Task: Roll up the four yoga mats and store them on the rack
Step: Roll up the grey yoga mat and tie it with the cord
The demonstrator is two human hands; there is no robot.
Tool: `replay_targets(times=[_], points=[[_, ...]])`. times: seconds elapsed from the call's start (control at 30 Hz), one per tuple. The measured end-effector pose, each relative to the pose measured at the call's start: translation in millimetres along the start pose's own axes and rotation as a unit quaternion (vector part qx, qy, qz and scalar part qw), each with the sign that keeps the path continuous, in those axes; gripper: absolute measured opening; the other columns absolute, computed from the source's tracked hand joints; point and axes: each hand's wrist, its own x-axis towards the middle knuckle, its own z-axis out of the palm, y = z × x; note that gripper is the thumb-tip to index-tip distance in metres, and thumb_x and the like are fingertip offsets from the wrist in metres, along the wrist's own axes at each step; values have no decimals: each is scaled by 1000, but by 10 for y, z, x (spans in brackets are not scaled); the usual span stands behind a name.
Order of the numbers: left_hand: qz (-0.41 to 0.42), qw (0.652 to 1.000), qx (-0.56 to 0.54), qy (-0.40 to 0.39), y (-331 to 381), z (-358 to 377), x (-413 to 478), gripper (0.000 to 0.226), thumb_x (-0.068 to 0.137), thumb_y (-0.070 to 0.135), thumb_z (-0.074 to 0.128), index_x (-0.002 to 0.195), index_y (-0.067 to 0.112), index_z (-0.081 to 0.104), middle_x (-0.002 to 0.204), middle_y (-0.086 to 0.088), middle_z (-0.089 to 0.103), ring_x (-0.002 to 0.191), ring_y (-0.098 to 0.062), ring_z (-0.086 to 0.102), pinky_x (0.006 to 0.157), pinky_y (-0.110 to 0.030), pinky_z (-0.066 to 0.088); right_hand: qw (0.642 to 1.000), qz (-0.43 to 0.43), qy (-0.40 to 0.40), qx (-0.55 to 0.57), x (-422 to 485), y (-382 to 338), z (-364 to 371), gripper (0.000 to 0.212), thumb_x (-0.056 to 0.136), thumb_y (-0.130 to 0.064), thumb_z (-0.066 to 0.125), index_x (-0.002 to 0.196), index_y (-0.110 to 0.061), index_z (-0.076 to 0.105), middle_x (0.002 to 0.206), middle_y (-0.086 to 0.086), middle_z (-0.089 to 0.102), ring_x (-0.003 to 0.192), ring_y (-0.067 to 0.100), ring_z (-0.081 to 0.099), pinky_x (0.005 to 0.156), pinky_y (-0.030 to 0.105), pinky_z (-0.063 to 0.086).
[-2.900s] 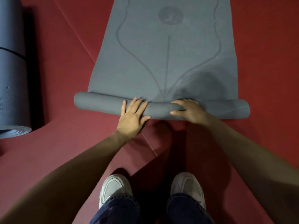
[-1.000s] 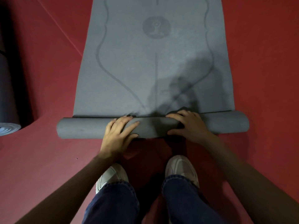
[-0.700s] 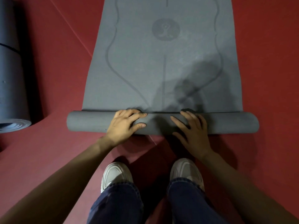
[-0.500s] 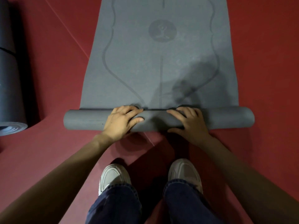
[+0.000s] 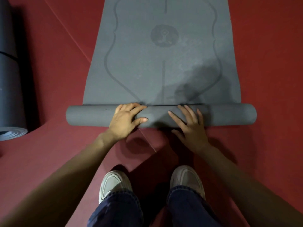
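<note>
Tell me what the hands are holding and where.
The left hand grips the roll of the grey yoga mat just left of its middle; the right hand only presses flat on it, fingers straight.

The red floor [image 5: 57,79] carries a grey yoga mat [image 5: 164,71] lying flat, its near end wound into a roll [image 5: 90,116]. A rolled dark mat [image 5: 9,95] lies at the left edge, well apart from it. Two white shoes [image 5: 114,184] stand near the roll.

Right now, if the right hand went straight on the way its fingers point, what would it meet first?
The right hand lies flat on the roll; just beyond that, probably the mat's flat stretch.
</note>
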Motion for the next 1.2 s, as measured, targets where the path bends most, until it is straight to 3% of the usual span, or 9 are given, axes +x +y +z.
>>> replay_targets(times=[0.2,0.37,0.47,0.53,0.7,0.8,0.9,1.03,1.2], points=[[-25,996,-10,-80,-54,-197,329,83,72,76,25,131,28,57,128,-1,59,122,-23,49,106,-38,31,998,15,-26,55,351,171,-63,69,72,-61,52,134,-31,51,128,7,55,120,27,47,105,41,22],[-12,991,48,128,98,-45,210,48,89,52,45,112,16,68,103,-10,60,94,-34,56,89,-43,43,979,30,-193,62,787,300,-264,76,75,-68,52,143,-41,34,141,-3,43,131,24,38,107,37,19],[8,989,93,119,113,114,63,57,87,51,48,127,12,59,119,-17,57,111,-34,50,105,-53,31,959,41,-277,50,1016,364,-350,76,79,-61,59,145,-43,26,147,-3,38,134,25,34,109,39,22],[16,992,89,88,25,140,93,63,84,51,50,133,11,54,125,-19,53,119,-32,46,109,-57,24,967,28,-250,46,976,363,-337,73,82,-63,53,146,-41,26,146,-2,38,135,23,33,109,39,20],[8,998,51,23,-78,-7,345,72,79,56,52,137,13,51,128,-17,52,123,-33,45,111,-50,16,1000,-18,-14,10,477,280,-133,65,84,-53,46,144,-29,37,144,15,42,136,33,35,111,54,20],[-2,999,29,-32,-133,-168,538,83,76,68,39,142,17,45,134,-12,48,129,-28,41,110,-42,14,995,-54,-44,-71,445,304,-53,88,72,-57,63,147,-31,27,152,19,28,141,38,21,110,63,13],[-9,996,56,-65,-159,-233,718,70,88,55,51,143,13,41,137,-14,47,132,-28,39,113,-46,13,992,-20,-112,-52,697,351,-168,106,63,-47,79,149,-37,18,154,13,24,143,34,18,110,62,9],[30,988,151,4,-117,-140,620,72,93,57,32,131,0,52,121,-27,55,114,-42,54,103,-66,27,985,1,-165,-52,1032,396,-265,98,75,-50,70,149,-42,6,154,10,19,142,30,15,110,58,9],[14,970,240,-42,-45,-122,620,90,81,61,55,146,4,32,141,-29,39,131,-42,37,106,-63,21,978,26,-199,-64,1195,399,-252,96,75,-59,66,148,-44,6,147,10,27,135,31,25,108,57,16]])
